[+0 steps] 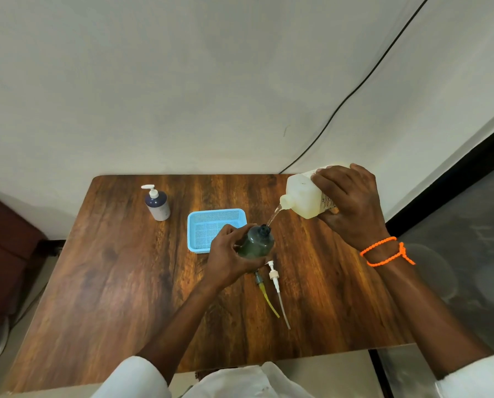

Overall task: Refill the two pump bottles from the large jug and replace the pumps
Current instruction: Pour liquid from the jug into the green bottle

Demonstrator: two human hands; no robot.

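The right hand [352,202] tipped the jug [306,196], and a thin stream ran from its spout into the open dark bottle [257,241] wrapped by the left hand [228,254]. Two pumps [274,275] lay on the wooden surface [125,282] just beside it. A blue basket [211,219] and another pump bottle [157,203] stood behind.

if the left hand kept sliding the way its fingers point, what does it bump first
Probably nothing new: the left hand already wraps the dark green bottle, fingers pointing up-right. Past the bottle, the tilted jug lies roughly that way, though it seems held higher.
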